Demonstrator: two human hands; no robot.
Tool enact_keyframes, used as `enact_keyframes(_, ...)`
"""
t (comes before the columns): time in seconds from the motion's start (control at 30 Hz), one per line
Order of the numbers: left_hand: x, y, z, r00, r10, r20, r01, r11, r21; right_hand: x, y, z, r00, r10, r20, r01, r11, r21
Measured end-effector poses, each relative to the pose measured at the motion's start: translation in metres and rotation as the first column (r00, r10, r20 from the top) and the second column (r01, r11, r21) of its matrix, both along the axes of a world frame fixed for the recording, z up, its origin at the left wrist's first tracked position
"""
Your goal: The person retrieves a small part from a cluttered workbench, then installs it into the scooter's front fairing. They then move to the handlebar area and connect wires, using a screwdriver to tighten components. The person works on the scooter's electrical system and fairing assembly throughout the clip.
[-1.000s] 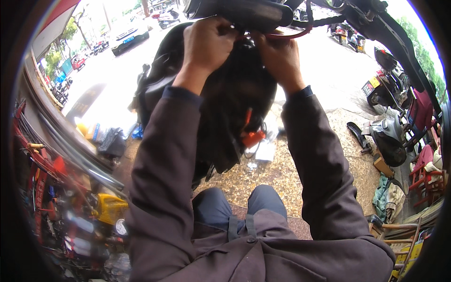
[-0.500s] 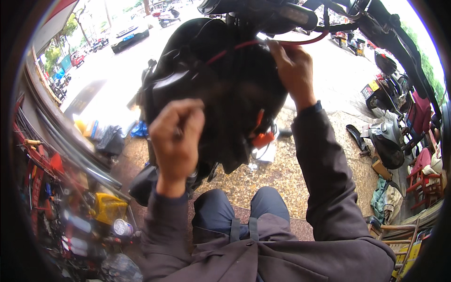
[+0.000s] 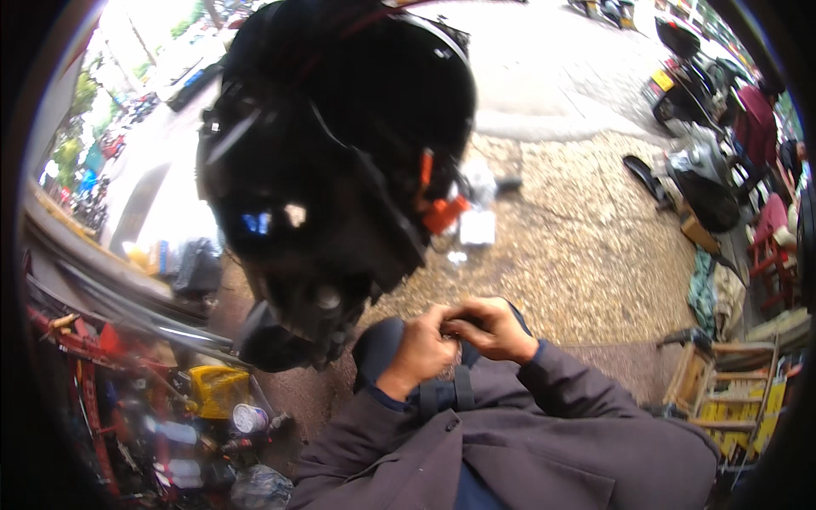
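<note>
My left hand (image 3: 419,350) and my right hand (image 3: 495,330) meet above my lap, with their fingers curled in and touching. Whatever may be between the fingertips is too small and dark to make out. In front of me, up and to the left, looms the glossy black front body of a scooter (image 3: 289,170), apart from both hands. A bright orange-red piece (image 3: 444,214) sticks out at its right side. Part of a red cable (image 3: 365,21) shows at the top, blurred.
Tools and bottles crowd the lower left, with a yellow container (image 3: 219,391) and a round white tub (image 3: 250,417). Right of me stand a wooden chair (image 3: 731,382), a cloth (image 3: 704,289) and parked scooters (image 3: 680,89). A white packet (image 3: 477,228) lies on the speckled floor.
My right hand has let go of the red cable and come down to my lap. My left hand has moved down and right to meet it. The view has tilted lower.
</note>
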State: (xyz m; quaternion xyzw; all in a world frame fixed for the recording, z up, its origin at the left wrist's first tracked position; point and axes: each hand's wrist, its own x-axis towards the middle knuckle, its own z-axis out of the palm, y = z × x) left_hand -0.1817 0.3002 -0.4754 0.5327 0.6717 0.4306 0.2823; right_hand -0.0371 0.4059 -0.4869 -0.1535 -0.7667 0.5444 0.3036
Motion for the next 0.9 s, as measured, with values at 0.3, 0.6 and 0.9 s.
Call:
enact_keyframes(0.3, -0.012, -0.012, 0.037, 0.992, -0.008, 0.123, -0.005, 0.994, 0.106, 0.026, 0.125, -0.207, 0.717, -0.542, 0.438, 0.696, 0.583, -0.419)
enact_keyframes(0.6, -0.079, -0.018, 0.179, 0.952, 0.25, -0.176, -0.065, 0.729, 0.682, 0.027, 0.142, -0.232, 0.765, -0.384, 0.516, 0.622, 0.647, -0.44)
enact_keyframes(0.9, -0.13, 0.07, 0.272, 0.637, 0.535, -0.555, -0.024, 0.733, 0.68, 0.175, 0.157, 0.215, 0.196, -0.503, -0.842, 0.763, -0.461, 0.453)
